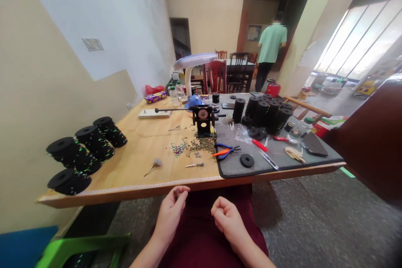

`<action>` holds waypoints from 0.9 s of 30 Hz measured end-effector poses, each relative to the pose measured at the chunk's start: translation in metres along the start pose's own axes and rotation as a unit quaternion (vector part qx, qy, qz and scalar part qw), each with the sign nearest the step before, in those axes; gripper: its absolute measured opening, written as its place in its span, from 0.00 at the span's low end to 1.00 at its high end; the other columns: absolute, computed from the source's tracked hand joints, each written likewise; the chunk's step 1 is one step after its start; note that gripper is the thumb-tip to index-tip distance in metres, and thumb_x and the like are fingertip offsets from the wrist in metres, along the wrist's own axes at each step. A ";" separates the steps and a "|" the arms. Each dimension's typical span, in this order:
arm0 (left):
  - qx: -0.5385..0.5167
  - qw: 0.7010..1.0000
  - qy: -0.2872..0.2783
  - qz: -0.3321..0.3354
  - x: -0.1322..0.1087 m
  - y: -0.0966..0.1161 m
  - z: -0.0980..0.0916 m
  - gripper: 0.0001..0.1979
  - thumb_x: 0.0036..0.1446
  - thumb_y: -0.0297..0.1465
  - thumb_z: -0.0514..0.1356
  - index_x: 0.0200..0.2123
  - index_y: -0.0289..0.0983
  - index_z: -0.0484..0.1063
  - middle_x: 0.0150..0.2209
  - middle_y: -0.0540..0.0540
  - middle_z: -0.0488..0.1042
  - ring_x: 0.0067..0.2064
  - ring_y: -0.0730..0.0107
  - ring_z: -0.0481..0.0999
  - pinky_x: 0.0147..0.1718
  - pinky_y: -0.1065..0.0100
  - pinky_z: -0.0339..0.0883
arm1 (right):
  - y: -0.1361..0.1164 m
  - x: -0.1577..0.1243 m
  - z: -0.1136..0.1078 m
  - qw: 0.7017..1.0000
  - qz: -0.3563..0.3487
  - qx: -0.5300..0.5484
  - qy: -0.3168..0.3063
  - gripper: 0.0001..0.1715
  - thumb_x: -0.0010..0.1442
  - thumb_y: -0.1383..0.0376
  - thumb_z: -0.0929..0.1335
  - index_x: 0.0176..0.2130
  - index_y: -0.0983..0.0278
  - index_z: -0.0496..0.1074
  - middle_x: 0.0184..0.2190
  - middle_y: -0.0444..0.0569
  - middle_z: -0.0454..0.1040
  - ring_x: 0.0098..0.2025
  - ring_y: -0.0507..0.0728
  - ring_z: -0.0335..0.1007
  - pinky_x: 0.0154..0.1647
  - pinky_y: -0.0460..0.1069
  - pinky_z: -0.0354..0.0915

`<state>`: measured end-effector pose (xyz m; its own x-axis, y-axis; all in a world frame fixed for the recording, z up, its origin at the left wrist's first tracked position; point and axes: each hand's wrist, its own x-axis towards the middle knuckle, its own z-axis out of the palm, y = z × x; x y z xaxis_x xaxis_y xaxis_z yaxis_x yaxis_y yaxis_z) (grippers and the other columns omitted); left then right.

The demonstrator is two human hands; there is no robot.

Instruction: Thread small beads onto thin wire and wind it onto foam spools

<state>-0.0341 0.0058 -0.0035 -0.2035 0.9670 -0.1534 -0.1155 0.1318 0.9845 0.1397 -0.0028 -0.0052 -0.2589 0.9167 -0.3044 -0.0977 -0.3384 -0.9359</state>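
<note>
Above my lap, just off the table's front edge, both hands are closed. My left hand (172,211) has its thumb pressed against the curled fingers; anything inside is too small to make out. A fist-like pinch closes my right hand (228,221), its contents hidden as well. Beyond them on the table (125,171) lie a small pen-like tool (194,165) and a thin tool with a grey tuft (157,162). Farther back, a heap of small brass-coloured pieces (204,144) and colourful beads (179,149) spread before a black hand-cranked winder with a dial (203,123).
Black spools with shiny bits (64,180) stand at the left; more black spools (260,113) stand on the grey mat (229,167). Pliers (224,151), tweezers (269,161) and a black disc (247,160) lie there. A desk lamp (194,62) rises behind. A person (271,44) is in the background.
</note>
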 end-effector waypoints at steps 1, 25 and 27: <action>-0.006 1.000 0.004 -0.010 0.001 -0.002 -0.003 0.21 0.48 0.44 0.62 0.37 0.33 0.69 0.19 0.57 0.53 0.21 0.79 0.50 0.19 0.75 0.46 | 0.000 0.000 -0.001 1.000 -0.003 0.015 0.005 0.16 0.49 0.58 0.65 0.25 0.66 0.56 0.12 0.35 0.50 0.14 0.41 0.43 0.16 0.38 0.41; 0.194 0.973 -0.114 0.058 -0.007 0.027 0.020 0.17 0.50 0.42 0.61 0.24 0.32 0.73 0.20 0.49 0.64 0.24 0.75 0.57 0.25 0.72 0.51 | -0.017 0.004 -0.017 0.995 -0.060 -0.078 0.016 0.31 0.53 0.48 0.66 0.49 0.66 0.66 0.43 0.55 0.70 0.44 0.55 0.69 0.28 0.41 0.66; 0.218 0.966 -0.117 0.080 -0.009 0.030 0.022 0.16 0.52 0.41 0.59 0.24 0.32 0.73 0.20 0.49 0.65 0.24 0.74 0.58 0.25 0.72 0.52 | -0.027 0.004 -0.012 0.998 -0.050 -0.035 -0.025 0.32 0.51 0.50 0.68 0.50 0.66 0.64 0.46 0.55 0.69 0.46 0.55 0.68 0.29 0.42 0.67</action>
<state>-0.0145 0.0056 0.0289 0.0452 0.9987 -0.0241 0.3303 0.0078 0.9438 0.1533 0.0122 0.0167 -0.2998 0.9327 -0.2003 -0.0585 -0.2275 -0.9720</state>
